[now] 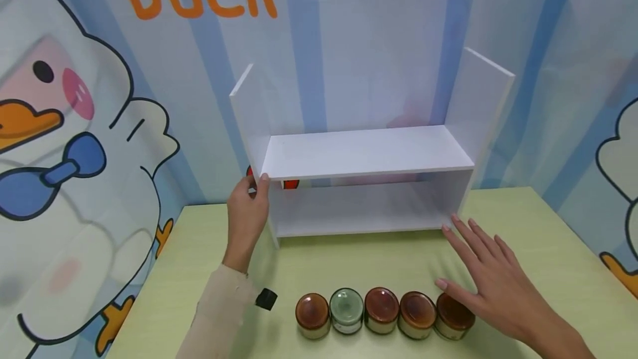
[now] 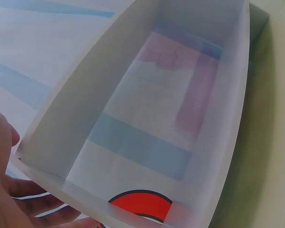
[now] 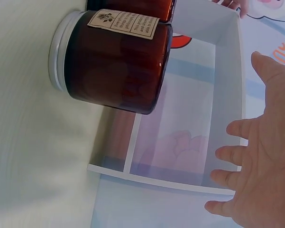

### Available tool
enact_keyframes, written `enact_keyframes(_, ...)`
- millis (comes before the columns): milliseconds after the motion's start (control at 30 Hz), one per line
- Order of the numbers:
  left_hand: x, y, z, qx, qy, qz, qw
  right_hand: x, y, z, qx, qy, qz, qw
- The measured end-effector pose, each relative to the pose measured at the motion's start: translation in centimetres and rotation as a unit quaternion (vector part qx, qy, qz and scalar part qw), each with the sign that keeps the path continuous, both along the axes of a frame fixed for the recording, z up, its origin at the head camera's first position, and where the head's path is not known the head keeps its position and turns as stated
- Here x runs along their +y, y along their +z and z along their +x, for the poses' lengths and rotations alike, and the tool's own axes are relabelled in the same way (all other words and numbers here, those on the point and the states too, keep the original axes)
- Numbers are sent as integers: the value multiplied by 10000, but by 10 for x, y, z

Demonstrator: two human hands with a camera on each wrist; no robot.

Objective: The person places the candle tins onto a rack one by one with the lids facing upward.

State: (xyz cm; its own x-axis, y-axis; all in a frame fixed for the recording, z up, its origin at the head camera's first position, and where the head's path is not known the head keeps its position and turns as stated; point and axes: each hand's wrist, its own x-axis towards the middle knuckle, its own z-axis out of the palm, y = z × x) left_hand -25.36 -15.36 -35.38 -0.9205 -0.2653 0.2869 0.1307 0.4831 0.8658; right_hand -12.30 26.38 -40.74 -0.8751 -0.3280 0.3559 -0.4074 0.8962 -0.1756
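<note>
A white two-tier shelf [image 1: 369,154] with raised side panels stands on the table. My left hand [image 1: 247,215] grips its left side panel at the height of the middle board. In the left wrist view the thumb and fingers of the left hand [image 2: 9,185] lie on either side of the panel's edge. My right hand [image 1: 498,281] is spread with straight fingers, fingertips by the shelf's lower right corner; whether they touch it I cannot tell. Beneath its thumb is the rightmost amber jar [image 1: 452,317], partly covered. Its neighbouring amber jar [image 1: 417,312] stands close.
Several glass jars line the table's front, including a green jar [image 1: 346,309] and a leftmost amber jar [image 1: 312,314]. A labelled amber jar [image 3: 118,71] rests on its silver lid. The pale green table [image 1: 199,242] meets a duck-printed backdrop [image 1: 359,43] behind the shelf.
</note>
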Motion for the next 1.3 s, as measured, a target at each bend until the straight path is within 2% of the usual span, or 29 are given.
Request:
enact_keyframes(300,2,2,-6,-163,153,-163,9996,4,-1,2,-46,73,-41,10000)
enact_keyframes(667,-1,5,-13,-458,86,-65,9989,3,-3,1,-101,136,-81,9998)
enact_keyframes(800,-4,6,-14,-544,-9,-17,9985,-1,-4,0,-115,147,-116,9998)
enact_keyframes(1067,-9,10,-13,-977,-385,337,9939,-4,-7,-1,-187,156,-121,9996)
enact_keyframes(1300,-10,15,-17,-1150,-396,295,9921,-5,-10,-2,-129,179,-131,9997)
